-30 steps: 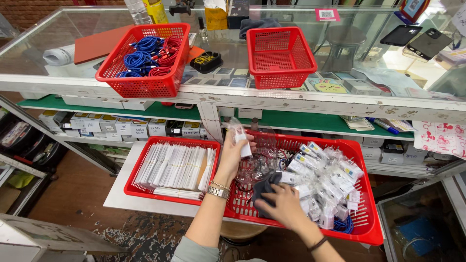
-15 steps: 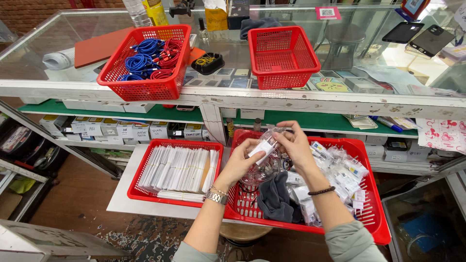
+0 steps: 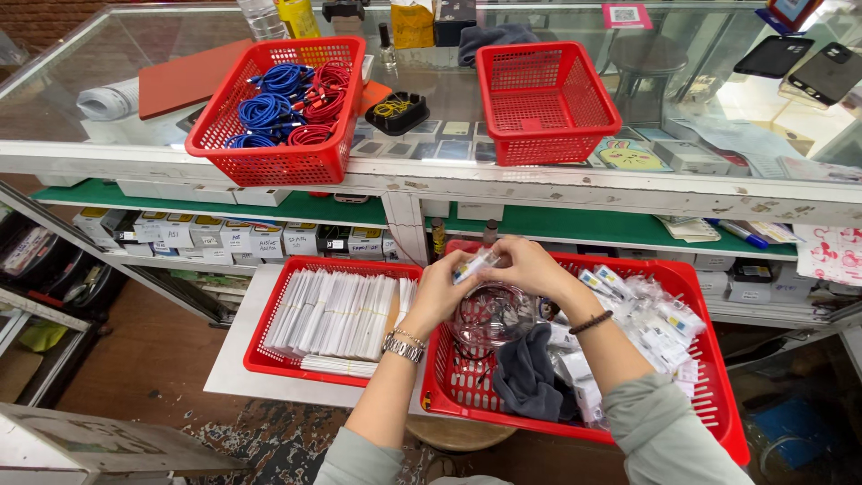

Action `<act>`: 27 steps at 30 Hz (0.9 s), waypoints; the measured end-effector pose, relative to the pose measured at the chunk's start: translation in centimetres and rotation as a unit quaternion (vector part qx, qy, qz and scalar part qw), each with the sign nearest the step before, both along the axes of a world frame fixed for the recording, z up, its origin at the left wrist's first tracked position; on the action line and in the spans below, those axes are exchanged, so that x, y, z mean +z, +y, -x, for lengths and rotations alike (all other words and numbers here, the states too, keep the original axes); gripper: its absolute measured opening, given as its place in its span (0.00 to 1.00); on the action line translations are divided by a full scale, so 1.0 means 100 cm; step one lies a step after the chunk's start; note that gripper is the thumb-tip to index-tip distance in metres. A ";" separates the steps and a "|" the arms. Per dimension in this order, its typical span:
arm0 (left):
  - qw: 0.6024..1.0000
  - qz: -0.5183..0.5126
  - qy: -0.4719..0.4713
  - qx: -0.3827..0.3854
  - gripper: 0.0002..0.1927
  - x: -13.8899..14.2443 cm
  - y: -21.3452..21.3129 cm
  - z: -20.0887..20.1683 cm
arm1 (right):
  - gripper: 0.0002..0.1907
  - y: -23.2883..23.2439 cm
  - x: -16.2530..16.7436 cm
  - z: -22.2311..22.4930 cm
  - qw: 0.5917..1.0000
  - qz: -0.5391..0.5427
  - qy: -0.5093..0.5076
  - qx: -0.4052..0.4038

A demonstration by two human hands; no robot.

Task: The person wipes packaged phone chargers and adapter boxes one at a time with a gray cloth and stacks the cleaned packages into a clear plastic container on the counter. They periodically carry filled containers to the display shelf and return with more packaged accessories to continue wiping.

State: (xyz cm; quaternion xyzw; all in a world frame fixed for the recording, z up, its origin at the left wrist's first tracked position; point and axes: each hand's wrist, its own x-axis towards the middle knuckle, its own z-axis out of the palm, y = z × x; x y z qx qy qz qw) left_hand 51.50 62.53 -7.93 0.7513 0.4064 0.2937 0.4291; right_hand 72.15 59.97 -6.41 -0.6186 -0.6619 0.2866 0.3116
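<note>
Small clear plastic packets (image 3: 476,266), one with a pale printed label, sit pinched between both hands just above the large red plastic basket (image 3: 718,395) nearest the person; that basket serves as the landmark. To its left, touching its side, lies a second red plastic basket (image 3: 269,359) filled with rows of flat white sleeves (image 3: 337,314), both resting on a white pull-out shelf (image 3: 224,377). Over the landmark basket's left end, the left hand (image 3: 442,292), wearing a metal wristwatch (image 3: 402,347), has its fingers curled closed around the lower edge of the packets. Directly below the hands, inside the basket, sits a clear bag of coiled cable (image 3: 492,314), and beside it a dark grey cloth (image 3: 525,377). The right hand (image 3: 530,267), with a dark bead bracelet (image 3: 590,322) on the wrist, closes thumb and fingers on the packets' upper end. Further right in the basket lies a heap of small labelled packets (image 3: 646,332). Above the landmark, on the glass tabletop (image 3: 431,90), stand a red mesh basket of blue and red coiled cables (image 3: 283,108) and an empty red mesh basket (image 3: 543,99).
</note>
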 end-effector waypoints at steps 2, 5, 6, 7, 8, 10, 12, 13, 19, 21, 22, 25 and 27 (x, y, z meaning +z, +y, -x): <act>0.998 -0.053 0.022 0.008 0.23 -0.011 0.011 0.003 | 0.21 0.011 -0.009 0.009 0.996 0.067 -0.051 -0.030; 0.981 -0.176 0.013 0.079 0.23 -0.036 0.028 0.004 | 0.23 0.025 -0.035 0.030 0.979 0.131 -0.099 -0.121; 0.977 -0.172 0.016 0.127 0.22 -0.047 0.032 0.002 | 0.25 0.027 -0.045 0.036 0.973 0.124 -0.126 -0.147; 0.970 -0.167 0.019 0.173 0.21 -0.058 0.035 0.000 | 0.28 0.030 -0.054 0.041 0.965 0.119 -0.155 -0.174; 0.967 -0.182 0.008 0.179 0.23 -0.067 0.039 -0.002 | 0.26 0.032 -0.062 0.044 0.961 0.135 -0.159 -0.181; 0.959 -0.211 -0.017 0.190 0.26 -0.082 0.045 -0.004 | 0.22 0.039 -0.073 0.047 0.952 0.167 -0.168 -0.194; 0.982 -0.062 -0.111 0.137 0.28 -0.092 0.044 -0.006 | 0.22 0.048 -0.075 0.050 0.945 0.195 -0.196 -0.174; 0.982 0.014 -0.155 0.107 0.29 -0.094 0.043 -0.006 | 0.23 0.052 -0.076 0.051 0.941 0.211 -0.211 -0.159; 0.978 0.065 -0.140 0.139 0.29 -0.087 0.037 -0.009 | 0.28 0.059 -0.082 0.054 0.894 0.311 -0.321 -0.029; 0.979 0.077 -0.121 0.147 0.29 -0.084 0.036 -0.009 | 0.30 0.058 -0.085 0.055 0.878 0.328 -0.348 0.007; 0.979 0.082 -0.112 0.152 0.29 -0.083 0.036 -0.010 | 0.31 0.058 -0.088 0.056 0.871 0.335 -0.360 0.024; 0.979 0.074 -0.137 0.133 0.31 -0.082 0.033 -0.010 | 0.34 0.056 -0.096 0.058 0.850 0.347 -0.390 0.070; 0.976 0.070 -0.154 0.135 0.32 -0.082 0.031 -0.010 | 0.36 0.055 -0.100 0.062 0.849 0.349 -0.385 0.094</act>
